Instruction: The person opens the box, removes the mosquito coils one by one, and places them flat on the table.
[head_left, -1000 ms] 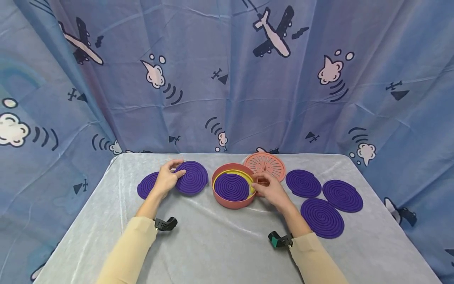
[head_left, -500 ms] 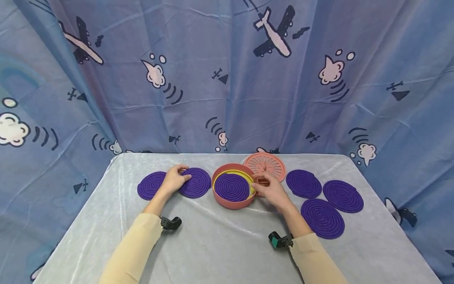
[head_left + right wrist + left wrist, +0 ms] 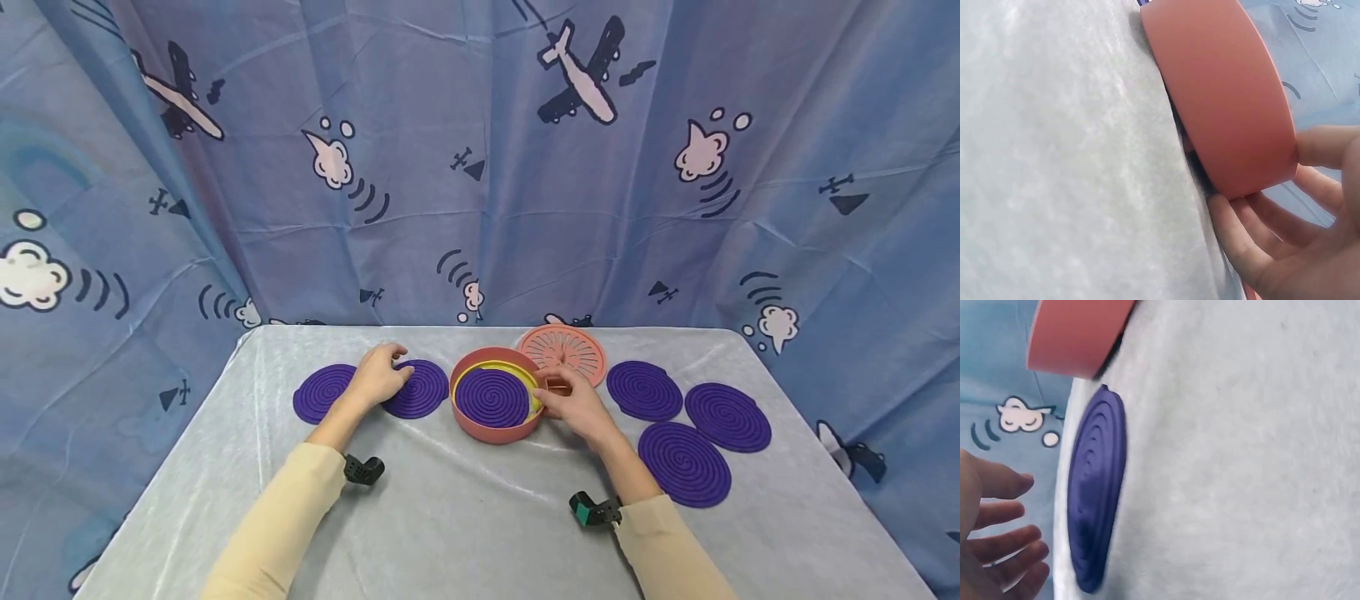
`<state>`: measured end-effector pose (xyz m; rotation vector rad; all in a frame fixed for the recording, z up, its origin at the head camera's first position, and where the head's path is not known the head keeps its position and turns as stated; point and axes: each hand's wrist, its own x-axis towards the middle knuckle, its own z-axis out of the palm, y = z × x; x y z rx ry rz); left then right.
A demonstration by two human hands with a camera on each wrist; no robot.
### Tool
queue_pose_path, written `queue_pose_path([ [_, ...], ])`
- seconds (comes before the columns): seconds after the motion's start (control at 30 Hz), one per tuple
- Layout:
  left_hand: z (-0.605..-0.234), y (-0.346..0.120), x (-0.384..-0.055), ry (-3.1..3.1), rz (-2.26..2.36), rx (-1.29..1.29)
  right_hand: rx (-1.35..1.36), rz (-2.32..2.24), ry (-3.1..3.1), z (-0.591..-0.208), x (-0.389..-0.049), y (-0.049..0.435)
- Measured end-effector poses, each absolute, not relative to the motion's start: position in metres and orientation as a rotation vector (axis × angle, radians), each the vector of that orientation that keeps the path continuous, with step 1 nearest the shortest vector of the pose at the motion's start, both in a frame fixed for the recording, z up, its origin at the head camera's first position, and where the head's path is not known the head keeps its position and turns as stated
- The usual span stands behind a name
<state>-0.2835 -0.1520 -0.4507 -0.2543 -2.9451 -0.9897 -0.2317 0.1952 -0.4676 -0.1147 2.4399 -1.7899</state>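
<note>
In the head view my left hand (image 3: 379, 375) hovers over a purple spiral mosquito coil (image 3: 420, 393) lying flat on the table. The left wrist view shows its fingers (image 3: 1007, 544) spread, apart from that coil (image 3: 1091, 494), holding nothing. My right hand (image 3: 576, 406) grips the right side of a round coral mosquito coil box (image 3: 495, 433). Seen from the right wrist, the thumb (image 3: 1325, 147) is at the rim and the other fingers lie along the outer wall of the box (image 3: 1222, 94). Inside the box a purple coil (image 3: 491, 398) sits within a yellow lining (image 3: 535, 402).
Behind the box lies a slotted coral lid (image 3: 562, 350), partly overlapped by the right hand. Another coil (image 3: 322, 393) is at the far left. Three more coils lie on the right, the nearest coil (image 3: 684, 463) beside the right forearm. A patterned curtain (image 3: 480, 167) hangs behind the table.
My left hand lowered a mosquito coil onto the table left of the box, moving right and nearer, then let go of it. The right hand stays on the box.
</note>
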Motion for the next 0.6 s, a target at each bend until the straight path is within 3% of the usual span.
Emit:
queue_pose_path([
  [0.6, -0.419, -0.115, -0.269, -2.802, -1.054, -0.508, -0.094, -1.791, 2.434, -0.466, -0.231, 0.195],
])
